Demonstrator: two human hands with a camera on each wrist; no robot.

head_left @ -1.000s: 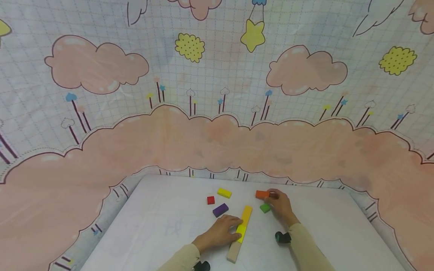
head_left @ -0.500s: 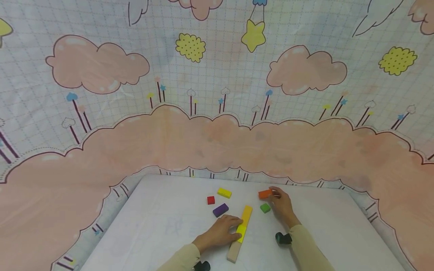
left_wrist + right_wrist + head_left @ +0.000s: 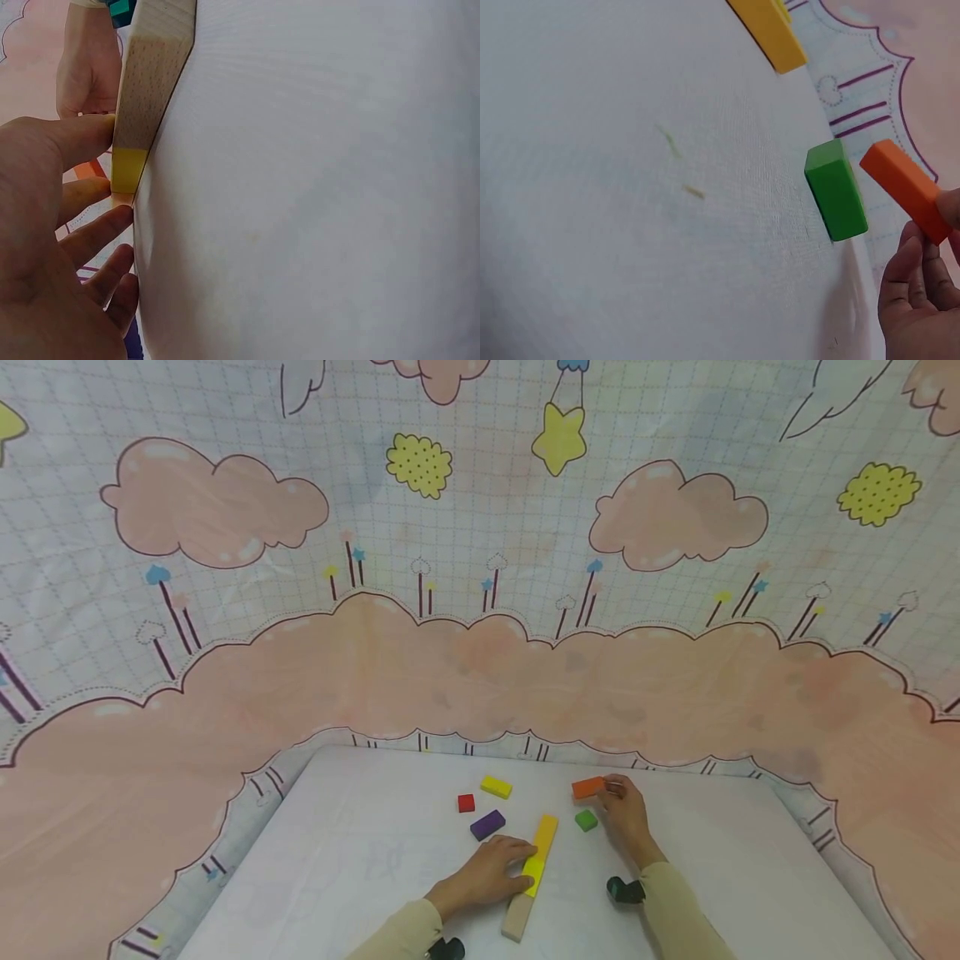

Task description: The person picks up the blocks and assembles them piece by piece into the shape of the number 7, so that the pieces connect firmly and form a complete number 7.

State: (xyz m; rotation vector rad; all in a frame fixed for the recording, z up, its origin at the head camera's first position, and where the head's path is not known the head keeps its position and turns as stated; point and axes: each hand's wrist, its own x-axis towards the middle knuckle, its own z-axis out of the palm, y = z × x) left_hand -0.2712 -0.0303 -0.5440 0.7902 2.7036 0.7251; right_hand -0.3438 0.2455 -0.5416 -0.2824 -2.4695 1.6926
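Observation:
My right hand (image 3: 626, 810) pinches one end of an orange block (image 3: 587, 788) between thumb and fingers. In the right wrist view, the orange block (image 3: 901, 184) is tilted beside a green block (image 3: 837, 193), with a gap between them. My left hand (image 3: 486, 872) rests its fingertips along the left side of a straight row of blocks. That row has a yellow stretch (image 3: 542, 853) at the far end and a plain wooden block (image 3: 517, 917) at the near end. In the left wrist view, the fingers (image 3: 97, 232) reach out fairly straight against the row's side.
Left of the row lie a purple block (image 3: 487, 825), a small red block (image 3: 466, 803) and another yellow block (image 3: 496, 787). All lie on a white tabletop (image 3: 360, 843). Behind it hangs a cloud-patterned cloth (image 3: 465, 685).
My right hand has shifted the orange block slightly right, and it now angles upward at its right end. The left hand and the other blocks have stayed put.

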